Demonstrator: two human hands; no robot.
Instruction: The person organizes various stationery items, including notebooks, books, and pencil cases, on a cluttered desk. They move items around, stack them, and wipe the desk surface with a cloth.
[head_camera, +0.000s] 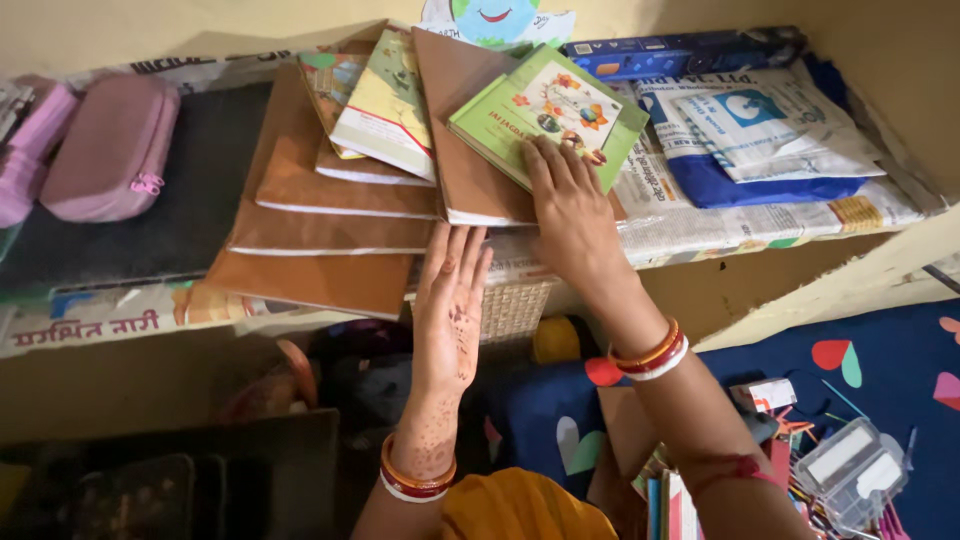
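The right hand (570, 205) lies flat, palm down and fingers spread, on a thin green booklet with a flower picture on its cover (545, 112), which rests tilted on top of a brown paper-covered notebook (465, 130) on a shelf lined with newspaper (700, 225). The left hand (450, 300) is open and flat too, fingers straight and together, its fingertips touching the front edge of that brown notebook, holding nothing. To the left of these, a fanned stack of brown-covered exercise books (320, 230) steps down toward the shelf's front edge, with a pale green and yellow booklet (385, 105) lying across its top. Further left sits a soft pink zip pouch (110, 150) on a dark mat. To the right, well apart from the hands, lies a folded blue and white plastic bag (760, 135), and behind it a long dark blue box (680, 52)
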